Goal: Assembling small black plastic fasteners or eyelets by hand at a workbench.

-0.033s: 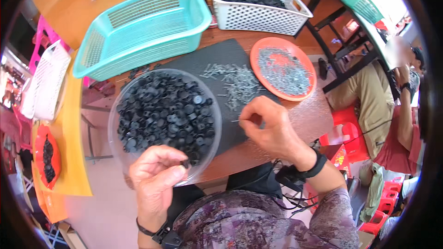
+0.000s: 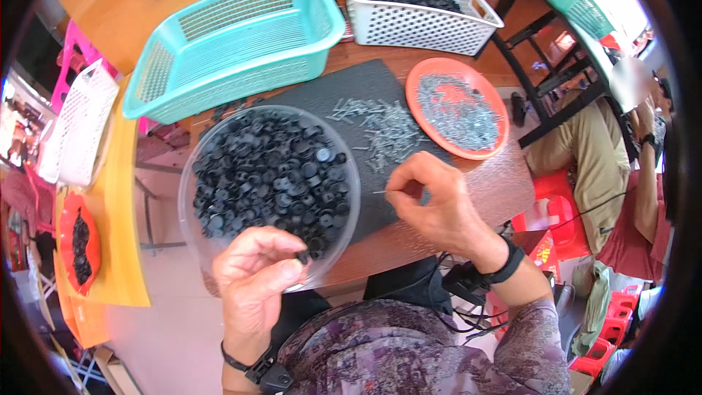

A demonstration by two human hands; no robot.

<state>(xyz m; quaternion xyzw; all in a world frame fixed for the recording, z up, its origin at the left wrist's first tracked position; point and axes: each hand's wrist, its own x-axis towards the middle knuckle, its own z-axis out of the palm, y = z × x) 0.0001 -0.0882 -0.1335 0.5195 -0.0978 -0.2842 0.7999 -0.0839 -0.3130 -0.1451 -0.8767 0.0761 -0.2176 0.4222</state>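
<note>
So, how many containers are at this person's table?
4: a clear round tub of black parts, an orange plate of metal pins, a teal basket beyond the tub, a white basket beyond the plate. Others may be hidden behind the baskets.

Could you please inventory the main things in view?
Table: one, brown, centre
Mat: one, black, on table
Tub: one, clear, table left
Small parts: many, black, in tub
Pins: many, silver, on mat and plate
Plate: one, orange, table right
Baskets: two, turquoise, back and upper right
White baskets: two, back and left
Dish: one, red, left
Stools: several, red, right
Person: one, khaki trousers, right
Left hand: one, bare, at tub, pinching black part
Right hand: one, bare, over mat, holding pin
</note>
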